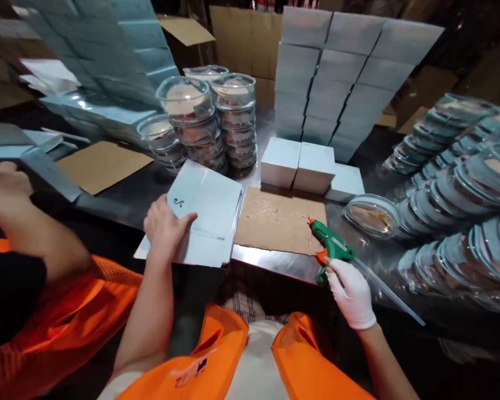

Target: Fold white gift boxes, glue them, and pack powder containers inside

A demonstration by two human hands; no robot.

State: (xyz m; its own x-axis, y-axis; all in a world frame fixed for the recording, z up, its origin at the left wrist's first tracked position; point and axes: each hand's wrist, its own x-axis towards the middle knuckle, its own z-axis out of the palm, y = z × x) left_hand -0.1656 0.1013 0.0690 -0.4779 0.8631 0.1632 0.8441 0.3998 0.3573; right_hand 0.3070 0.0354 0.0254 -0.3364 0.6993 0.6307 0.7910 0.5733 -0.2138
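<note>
Pressing the flat box blanks [204,219] with the left hand [164,228], the gloved right hand [350,291] gripped the glue gun [331,247], apparently readying glue.

Shiny steel table [270,261] has a cardboard sheet [279,221] in the middle, flat white cartons [204,222] left, white boxes [298,166] behind.

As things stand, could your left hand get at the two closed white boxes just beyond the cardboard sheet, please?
Probably yes. The left hand rests on the flat box blanks, and only those and the cardboard sheet lie before the white boxes; nothing tall stands between.
</note>
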